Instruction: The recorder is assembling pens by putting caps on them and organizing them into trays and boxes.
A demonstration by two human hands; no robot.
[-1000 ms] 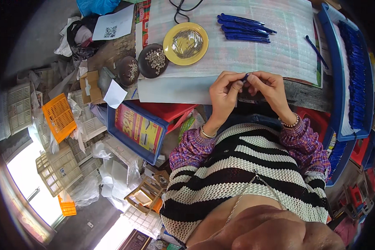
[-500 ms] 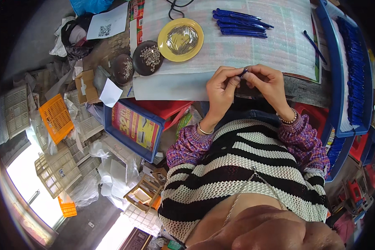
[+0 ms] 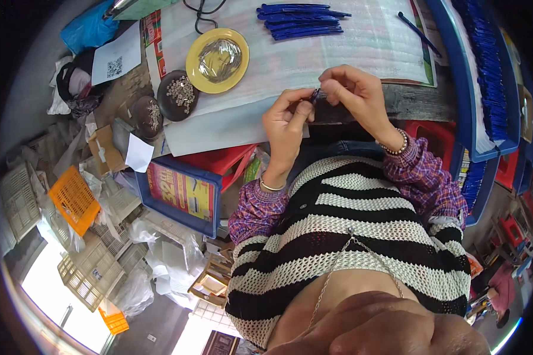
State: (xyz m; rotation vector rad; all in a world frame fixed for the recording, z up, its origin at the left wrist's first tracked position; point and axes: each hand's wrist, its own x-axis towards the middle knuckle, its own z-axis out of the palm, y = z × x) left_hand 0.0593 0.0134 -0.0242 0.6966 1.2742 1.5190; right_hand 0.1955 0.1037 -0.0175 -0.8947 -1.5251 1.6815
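Small dark-blue piece (image 3: 315, 95): clamped in the fingers of the left hand (image 3: 285, 121), by the table (image 3: 417, 105) edge. Right hand (image 3: 361, 97) has apparently drawn off; its finger closure I cannot tell. Left now seemingly supports it alone.

Stripes and Checks

Deep blue is shown by sticks (image 3: 302, 21) at twelve o'clock, yellow by a plate (image 3: 219, 88) at eleven, orange by a crate (image 3: 75, 201) at nine. The sweater (image 3: 343, 225) is striped black and white; the sleeves (image 3: 423, 173), purple-checked.
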